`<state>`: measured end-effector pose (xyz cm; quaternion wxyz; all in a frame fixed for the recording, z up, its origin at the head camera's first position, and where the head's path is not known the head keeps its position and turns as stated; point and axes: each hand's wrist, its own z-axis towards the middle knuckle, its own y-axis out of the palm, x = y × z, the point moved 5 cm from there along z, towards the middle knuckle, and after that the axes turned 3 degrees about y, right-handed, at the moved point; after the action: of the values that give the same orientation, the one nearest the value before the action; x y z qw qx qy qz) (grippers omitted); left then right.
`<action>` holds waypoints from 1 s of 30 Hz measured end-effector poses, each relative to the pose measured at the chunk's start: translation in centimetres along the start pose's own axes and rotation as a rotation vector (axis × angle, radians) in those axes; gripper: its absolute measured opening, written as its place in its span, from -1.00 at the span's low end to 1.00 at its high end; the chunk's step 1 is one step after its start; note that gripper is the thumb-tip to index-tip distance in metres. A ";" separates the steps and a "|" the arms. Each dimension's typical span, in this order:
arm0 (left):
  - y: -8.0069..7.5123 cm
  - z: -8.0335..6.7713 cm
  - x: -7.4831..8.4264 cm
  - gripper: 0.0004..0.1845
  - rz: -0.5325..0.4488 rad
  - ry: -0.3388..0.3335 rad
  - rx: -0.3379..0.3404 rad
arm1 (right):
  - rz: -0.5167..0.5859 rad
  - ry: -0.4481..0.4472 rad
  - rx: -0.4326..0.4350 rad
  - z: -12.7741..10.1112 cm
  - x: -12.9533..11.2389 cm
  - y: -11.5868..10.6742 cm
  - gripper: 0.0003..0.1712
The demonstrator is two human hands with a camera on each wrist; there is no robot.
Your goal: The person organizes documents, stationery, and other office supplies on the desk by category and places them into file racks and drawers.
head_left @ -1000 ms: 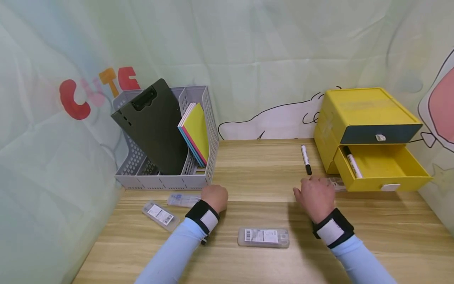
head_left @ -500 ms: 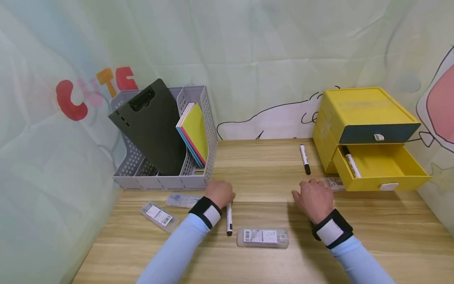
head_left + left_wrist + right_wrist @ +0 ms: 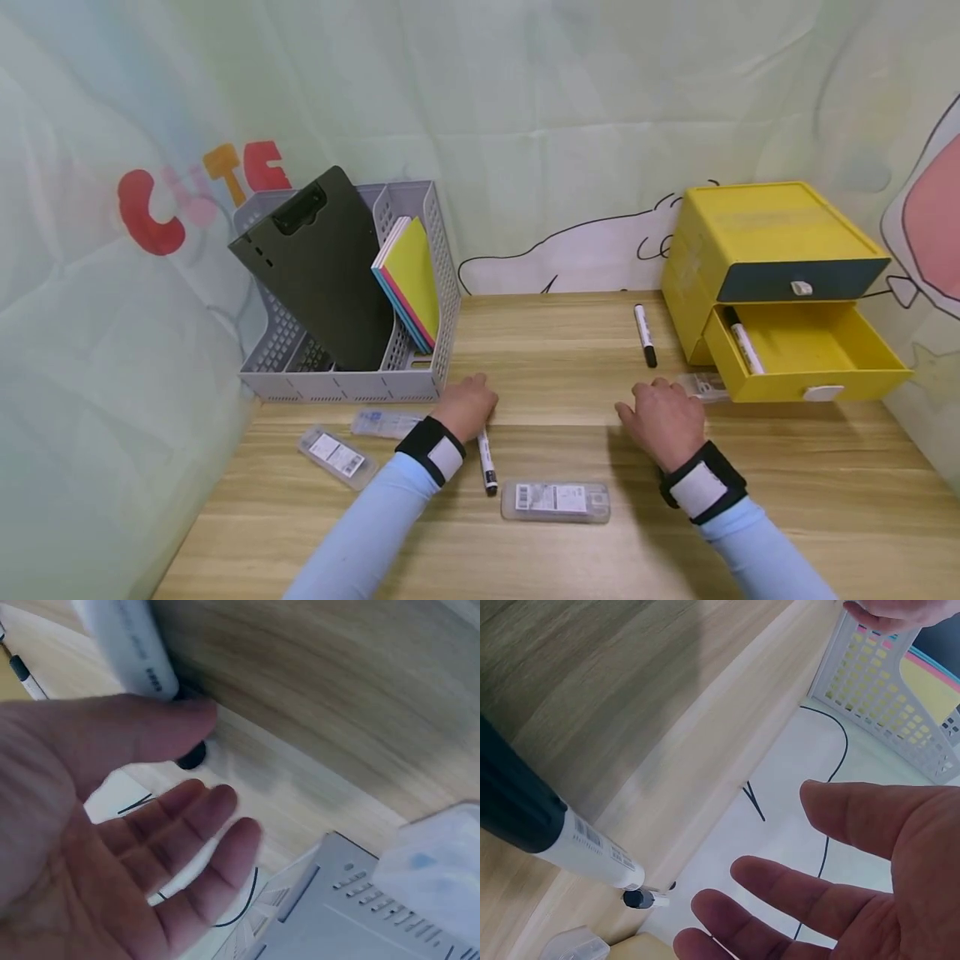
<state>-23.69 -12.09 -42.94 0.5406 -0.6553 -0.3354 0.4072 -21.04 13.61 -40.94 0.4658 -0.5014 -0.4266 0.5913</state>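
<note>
— Across the middle of the head view, what lies by the hands?

— Left hand [image 3: 468, 406] rests on the wooden table [image 3: 810, 500], its fingers loose, with a black-and-white marker [image 3: 487, 460] lying just beside its wrist. Right hand [image 3: 663, 419] lies flat at centre right, fingers relaxed, gripping nothing. A second marker [image 3: 646, 336] lies above it, and a third marker [image 3: 746, 342] sits in the open drawer [image 3: 806, 354] of the yellow drawer box [image 3: 765, 242] at right. One clear plastic case [image 3: 555, 502] lies at lower centre (two more lie at lower left), below the grey file rack [image 3: 360, 333].

— And the left wrist view?

— Palm and fingers [image 3: 187, 825] are spread straight and hold nothing; the marker barrel [image 3: 127, 645] shows at upper left, beyond the thumb. The rack's wall [image 3: 360, 915] fills the lower right.

— The right wrist view?

— Fingers [image 3: 795, 889] are apart and straight at lower right, clamped on nothing. A marker [image 3: 547, 825] lies at left on the tabletop, clear of them.
</note>
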 end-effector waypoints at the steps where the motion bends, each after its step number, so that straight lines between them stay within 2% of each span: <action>1: 0.1 0.0 -0.1 -0.92 0.006 -0.013 0.008 | 0.000 0.001 -0.007 0.0 0.0 0.1 -0.62; 5: 0.0 -0.2 -0.5 -0.92 0.020 -0.065 0.064 | 0.001 -0.004 -0.009 0.0 -0.1 0.1 -0.63; 9: -0.3 -0.3 -0.9 -0.95 0.015 -0.083 0.129 | 0.003 -0.014 0.001 0.0 -0.2 0.1 -0.63; 13: -1.2 -0.3 -0.8 -0.91 -0.001 -0.072 0.208 | 0.010 -0.032 0.006 -0.1 -0.6 0.2 -0.63; 17: -2.3 -0.3 0.1 -0.88 0.033 -0.049 0.269 | 0.026 -0.062 -0.012 0.0 -1.2 0.3 -0.59; 23: -3.6 0.1 2.2 -0.93 0.098 0.023 0.257 | 0.097 -0.168 -0.054 0.2 -2.6 0.3 -0.46; 27: -4.3 0.3 3.5 -0.94 0.077 0.085 0.235 | 0.119 -0.267 -0.015 0.2 -3.7 0.2 -0.41; 30: -4.8 0.5 4.2 -0.93 0.059 0.123 0.228 | 0.129 -0.345 0.054 0.1 -4.4 0.0 -0.48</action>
<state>-22.28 -7.26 -39.03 0.6191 -0.6228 -0.2336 0.4174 -20.84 9.26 -40.07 0.3601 -0.4061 -0.4511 0.7085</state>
